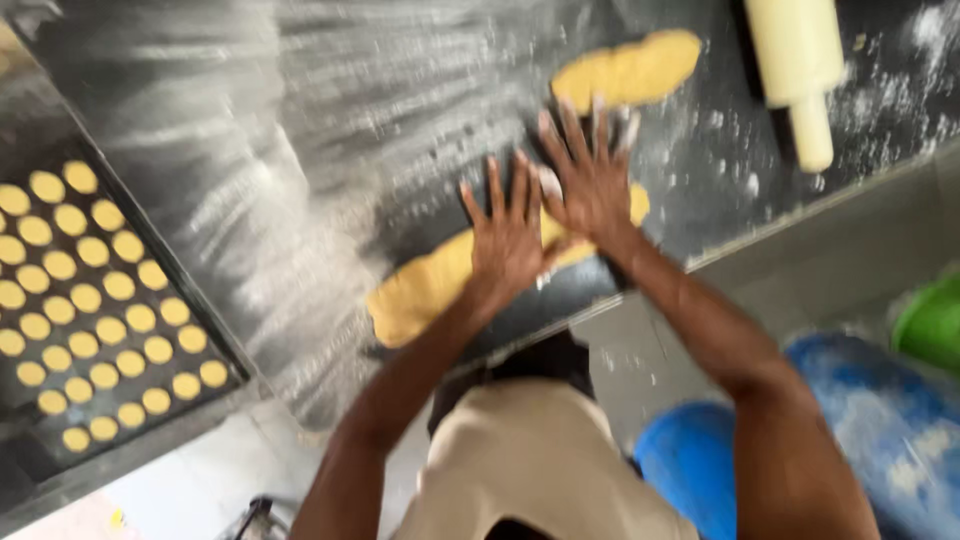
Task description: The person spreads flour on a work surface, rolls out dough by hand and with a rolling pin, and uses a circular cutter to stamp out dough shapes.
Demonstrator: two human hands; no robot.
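Note:
A long log of yellow dough (pixel 420 290) lies on the dark, flour-dusted counter (pixel 330 110). My left hand (pixel 508 232) presses flat on its middle with fingers spread. My right hand (pixel 590 175) lies flat beside it, fingers spread, over the log's right end. Both palms rest on the dough and neither hand grips it. A second, flatter piece of yellow dough (pixel 628 70) lies further back on the counter, just beyond my right fingertips.
A cream rolling pin (pixel 800 60) lies at the back right of the counter. A dark tray (pixel 60 390) at the left carries several small round yellow dough discs (pixel 95 300). A blue barrel (pixel 870 430) and a green container (pixel 930 325) stand low right.

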